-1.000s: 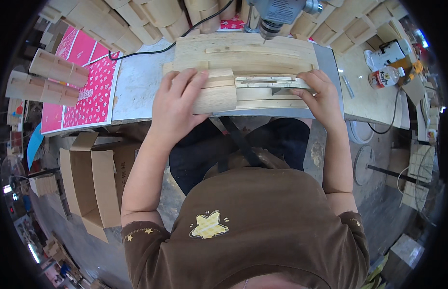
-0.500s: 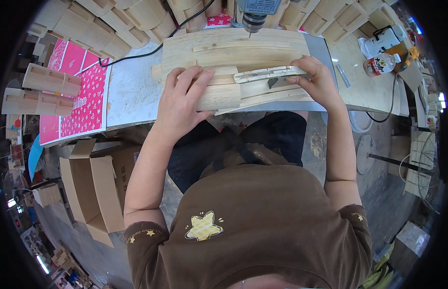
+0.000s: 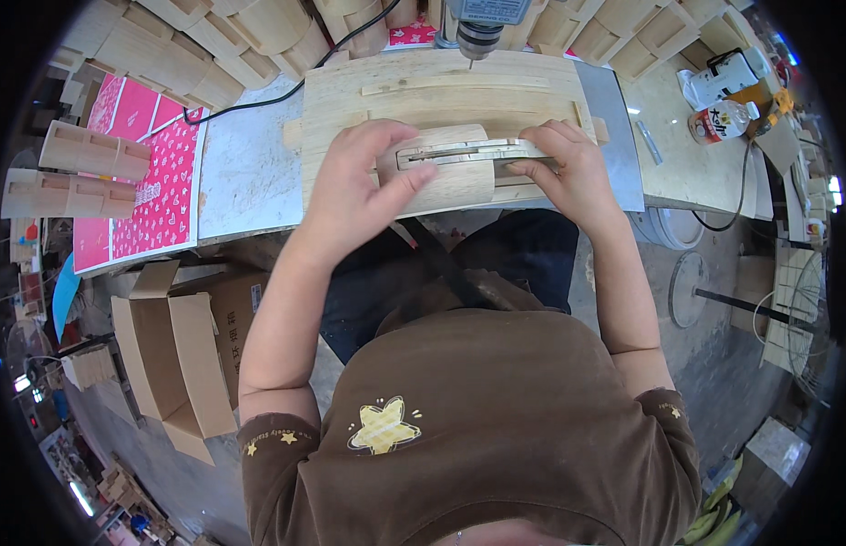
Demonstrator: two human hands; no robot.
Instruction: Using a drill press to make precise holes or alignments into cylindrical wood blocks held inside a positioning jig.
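Wooden block, pale and smooth, lies lengthwise near the front edge of a broad wooden board, which rests on the surface before the seated person. Along the top of the block runs a slim, light-coloured slotted strip, whose right end reaches past the block. The left hand is half open over the block's left end, its thumb and fingers parted, the thumb lying beside the strip's end; how firmly it presses cannot be told. The right hand is nearly closed, pinching the strip's right end between thumb and fingers. Beyond them a drill chuck points its thin bit down above the board's far part, where a narrow wooden batten lies. Hollowed wooden pieces sit at left upon a pink patterned sheet, and a labelled bottle stands at right. An open cardboard box is below, left of the person's legs.
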